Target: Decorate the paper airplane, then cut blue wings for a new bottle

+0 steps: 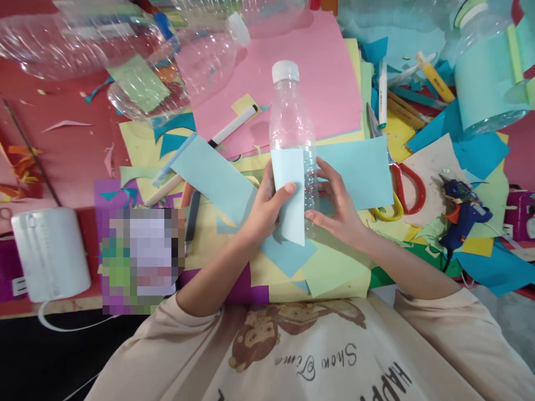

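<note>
A clear plastic bottle point(291, 114) with a white cap points away from me in the middle of the view. Against its lower left side lies a pale blue piece of paper point(290, 217). My left hand point(270, 206) is closed around that side, its thumb pressing the paper to the bottle. From the right, my right hand point(340, 209) curls its fingers and thumb about the bottle's lower part. Close by on either side are a light blue paper strip point(217, 178) and a light blue sheet point(355, 170).
Scissors point(407, 189) and a blue glue gun point(460, 214) lie at right. A paper-wrapped bottle point(485, 78) stands farther back. More clear bottles point(209, 61) are at upper left, a white device point(52, 253) below. A marker point(234, 125) rests by pink paper point(326, 67).
</note>
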`<action>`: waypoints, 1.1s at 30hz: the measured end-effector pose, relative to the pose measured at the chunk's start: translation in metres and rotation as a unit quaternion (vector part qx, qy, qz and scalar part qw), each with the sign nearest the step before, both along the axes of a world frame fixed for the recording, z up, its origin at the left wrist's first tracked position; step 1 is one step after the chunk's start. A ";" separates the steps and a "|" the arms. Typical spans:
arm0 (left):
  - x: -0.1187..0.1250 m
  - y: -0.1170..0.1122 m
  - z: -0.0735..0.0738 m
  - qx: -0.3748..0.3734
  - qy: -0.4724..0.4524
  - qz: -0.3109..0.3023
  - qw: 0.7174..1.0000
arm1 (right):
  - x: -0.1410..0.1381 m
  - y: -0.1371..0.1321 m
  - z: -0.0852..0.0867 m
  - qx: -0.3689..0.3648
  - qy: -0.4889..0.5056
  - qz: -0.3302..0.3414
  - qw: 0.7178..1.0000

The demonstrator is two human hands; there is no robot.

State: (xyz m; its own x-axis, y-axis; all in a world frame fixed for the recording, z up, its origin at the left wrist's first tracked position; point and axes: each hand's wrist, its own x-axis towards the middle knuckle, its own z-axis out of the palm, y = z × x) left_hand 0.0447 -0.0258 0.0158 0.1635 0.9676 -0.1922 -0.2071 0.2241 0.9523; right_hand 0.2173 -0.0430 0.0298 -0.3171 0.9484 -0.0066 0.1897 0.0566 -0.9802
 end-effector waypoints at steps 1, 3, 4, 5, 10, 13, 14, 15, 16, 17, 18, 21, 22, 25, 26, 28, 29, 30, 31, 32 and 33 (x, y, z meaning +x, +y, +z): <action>0.000 0.000 0.000 0.000 0.002 -0.001 1.000 | 0.000 0.000 0.001 0.005 -0.004 0.005 1.000; 0.000 0.000 0.000 -0.003 0.002 0.000 1.000 | 0.001 0.001 0.003 0.018 -0.013 0.009 1.000; 0.000 0.001 0.000 -0.007 0.001 0.000 1.000 | 0.001 0.002 0.004 0.022 -0.019 0.009 1.000; 0.000 0.001 0.000 -0.013 0.000 0.000 1.000 | 0.001 0.002 0.005 0.024 -0.025 0.007 0.999; 0.002 0.001 0.002 -0.034 -0.014 -0.010 0.999 | -0.003 0.001 0.003 0.012 -0.030 0.000 0.999; 0.003 0.001 0.002 -0.038 -0.025 -0.009 0.999 | -0.004 0.000 0.002 0.003 -0.033 -0.007 0.999; 0.003 0.001 0.002 -0.038 -0.025 -0.008 0.999 | -0.004 -0.001 0.002 -0.002 -0.034 -0.007 0.999; 0.003 0.001 0.002 -0.038 -0.023 -0.006 0.999 | -0.004 -0.001 0.002 -0.006 -0.036 -0.006 0.999; 0.003 0.001 0.002 -0.037 -0.020 -0.005 0.999 | -0.004 -0.001 0.003 -0.010 -0.039 -0.004 0.999; 0.003 0.001 0.002 -0.034 -0.016 -0.002 0.999 | -0.004 -0.001 0.004 -0.011 -0.042 -0.004 0.999; 0.003 0.001 0.001 -0.031 -0.017 -0.002 0.999 | -0.003 -0.001 0.004 -0.012 -0.045 -0.004 0.999; 0.002 0.001 -0.001 -0.025 -0.050 -0.008 0.998 | -0.002 -0.001 0.005 -0.011 -0.046 -0.004 0.999; 0.001 0.001 -0.002 -0.023 -0.061 -0.011 0.998 | -0.002 -0.001 0.005 -0.010 -0.043 -0.004 0.999; 0.001 0.000 -0.002 -0.015 -0.044 -0.016 0.999 | -0.002 0.000 0.004 -0.014 -0.028 -0.002 1.000; 0.001 0.000 -0.002 -0.012 -0.028 -0.016 0.999 | -0.002 0.000 0.004 -0.017 -0.024 0.000 1.000; 0.002 0.000 -0.001 -0.009 0.000 -0.014 1.000 | -0.002 0.000 0.003 -0.020 -0.021 0.004 1.000; 0.002 0.000 -0.001 -0.009 0.008 -0.014 1.000 | -0.002 0.000 0.002 -0.020 -0.021 0.006 1.000; 0.002 0.000 -0.001 -0.007 0.013 -0.013 1.000 | -0.001 0.000 0.001 -0.018 -0.019 0.006 1.000; 0.002 0.000 -0.001 -0.005 0.016 -0.012 1.000 | -0.001 0.001 0.001 -0.016 -0.015 0.007 1.000; 0.002 0.000 -0.001 -0.002 0.020 -0.009 1.000 | -0.001 0.001 0.001 -0.016 -0.011 0.008 1.000; 0.002 0.000 -0.001 0.001 0.023 -0.008 1.000 | -0.001 0.001 0.001 -0.016 -0.006 0.009 1.000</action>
State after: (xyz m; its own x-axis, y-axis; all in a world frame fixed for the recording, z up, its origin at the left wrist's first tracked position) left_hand 0.0470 -0.0258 0.0150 0.1695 0.9654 -0.1979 -0.1600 0.2251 0.9611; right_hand 0.2164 -0.0424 0.0304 -0.3338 0.9417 -0.0411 0.2014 0.0287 -0.9791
